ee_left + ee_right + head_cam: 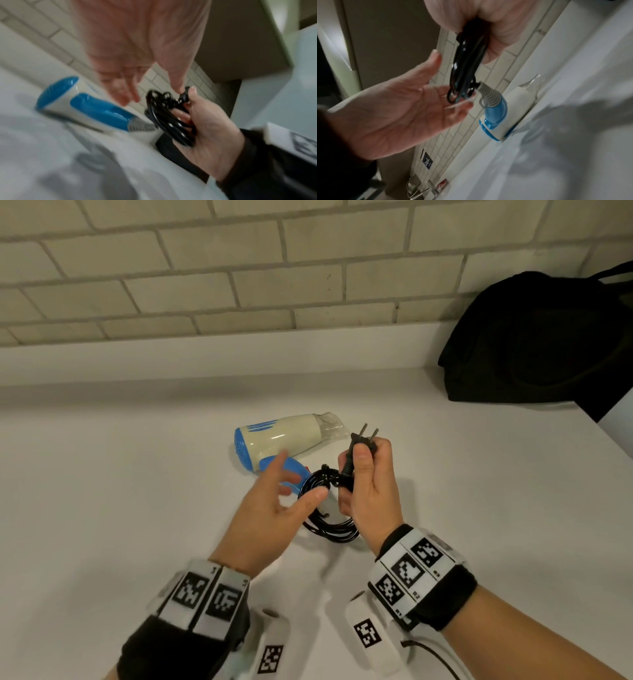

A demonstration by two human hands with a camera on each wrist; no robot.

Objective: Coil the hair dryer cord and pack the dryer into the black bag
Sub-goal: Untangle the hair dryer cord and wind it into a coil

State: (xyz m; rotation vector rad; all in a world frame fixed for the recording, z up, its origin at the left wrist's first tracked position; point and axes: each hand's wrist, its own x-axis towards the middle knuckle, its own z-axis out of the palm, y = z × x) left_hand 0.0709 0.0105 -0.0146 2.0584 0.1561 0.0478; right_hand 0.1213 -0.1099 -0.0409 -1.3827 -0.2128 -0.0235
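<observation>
A cream and blue hair dryer [281,440] lies on its side on the white counter [120,491], nozzle toward the right. Its black cord [325,508] is wound into a coil just in front of the blue handle [101,109]. My right hand [364,481] grips the coil and the plug [361,441], whose prongs point up. My left hand [274,508] hovers open beside the coil, fingers spread, holding nothing [399,111]. The black bag [537,337] sits at the back right against the wall. The dryer [498,119] and the cord [465,65] also show in the right wrist view.
A tiled brick-pattern wall [239,268] runs behind the counter. The counter's right edge [616,436] falls away just past the bag. In the right wrist view, metal door handles [419,188] appear beyond the counter.
</observation>
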